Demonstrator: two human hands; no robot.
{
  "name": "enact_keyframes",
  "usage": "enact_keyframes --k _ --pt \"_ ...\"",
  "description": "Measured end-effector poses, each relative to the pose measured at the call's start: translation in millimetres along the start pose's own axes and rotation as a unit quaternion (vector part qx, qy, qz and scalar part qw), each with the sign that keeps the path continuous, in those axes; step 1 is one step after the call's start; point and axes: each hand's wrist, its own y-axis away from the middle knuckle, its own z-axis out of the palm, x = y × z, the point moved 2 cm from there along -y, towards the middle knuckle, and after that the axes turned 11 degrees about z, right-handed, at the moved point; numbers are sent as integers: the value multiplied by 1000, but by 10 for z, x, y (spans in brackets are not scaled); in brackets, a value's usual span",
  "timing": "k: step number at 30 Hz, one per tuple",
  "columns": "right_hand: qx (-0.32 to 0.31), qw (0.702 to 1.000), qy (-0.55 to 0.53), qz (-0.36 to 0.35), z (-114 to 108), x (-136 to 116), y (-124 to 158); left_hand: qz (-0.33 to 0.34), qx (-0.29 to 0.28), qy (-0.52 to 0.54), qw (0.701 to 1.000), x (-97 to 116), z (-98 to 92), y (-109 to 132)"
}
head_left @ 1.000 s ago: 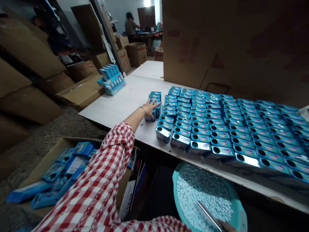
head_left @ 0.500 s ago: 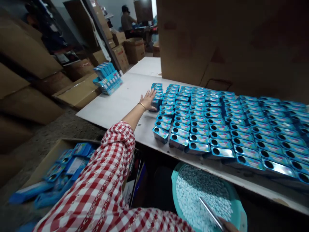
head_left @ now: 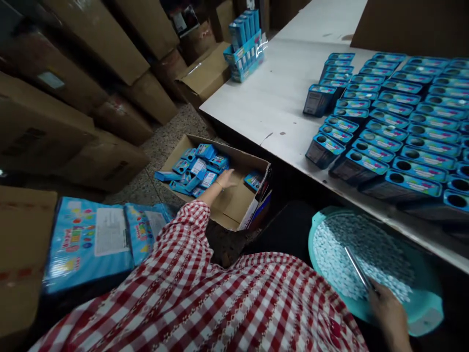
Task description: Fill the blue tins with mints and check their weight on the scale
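Packing workshop; stacked cardboard cartons (head_left: pixel 98 44), rows of blue containers (head_left: pixel 389 120), long white worktable (head_left: pixel 256 98)

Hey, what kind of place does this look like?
Probably a packing workshop: blue containers stand in rows on a table, a basin of pale pellets sits beside it, and large cartons are piled nearby.

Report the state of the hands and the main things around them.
Left hand: open, over the cardboard carton
Right hand: closed around the metal rod
Metal rod: held tilted over the pellets
Cardboard carton: open, partly filled
Blue boxes inside: jumbled
Teal basin: holding pellets
Blue containers: upright, in rows
Blue display tray: loaded
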Motion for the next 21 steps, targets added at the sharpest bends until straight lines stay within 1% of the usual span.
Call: enact_keyframes --k 1,2,4,6,8,10,11,12,14,15,16,17,18,19,20,21 --pt "6 1000 -11 7 -5 0 1 7 -13 36 999 74 136 -40" --pt "13 1000 -23 14 -10 -3 6 0 -11 72 997 169 250 -108" --pt "24 998 -45 26 -16 -25 27 -49 3 131 990 387 430 -268" --pt "33 997 -65 33 -22 -56 65 -87 14 153 984 587 544 -381" --pt "43 995 -84 28 -28 -75 113 -95 28 152 983 702 571 -395" --pt "50 994 -100 19 -27 -61 158 -97 53 152 982 708 494 -303" --pt "51 993 -105 16 -23 -40 173 -90 79 155 981 688 409 -223" --pt "52 993 -105 17 -19 -15 181 -75 117 163 977 668 293 -121" --pt "58 993 -95 26 -17 30 172 -16 221 192 956 678 -3 137" --pt "64 994 -86 31 -26 37 158 23 269 211 939 724 -159 287" --pt "71 994 -76 29 -44 25 144 63 299 227 925 803 -297 440" --pt "76 995 -63 24 -72 -8 135 102 309 240 915 913 -404 585" --pt "83 995 -47 15 -113 -60 134 142 297 257 909 1048 -469 714" --pt "91 995 -28 4 -163 -127 143 175 271 286 902 1196 -484 821" --pt "97 995 -8 -4 -218 -202 161 195 231 324 896 1344 -446 902" --pt "113 993 17 -11 -280 -280 185 204 184 366 889 1486 -357 956"
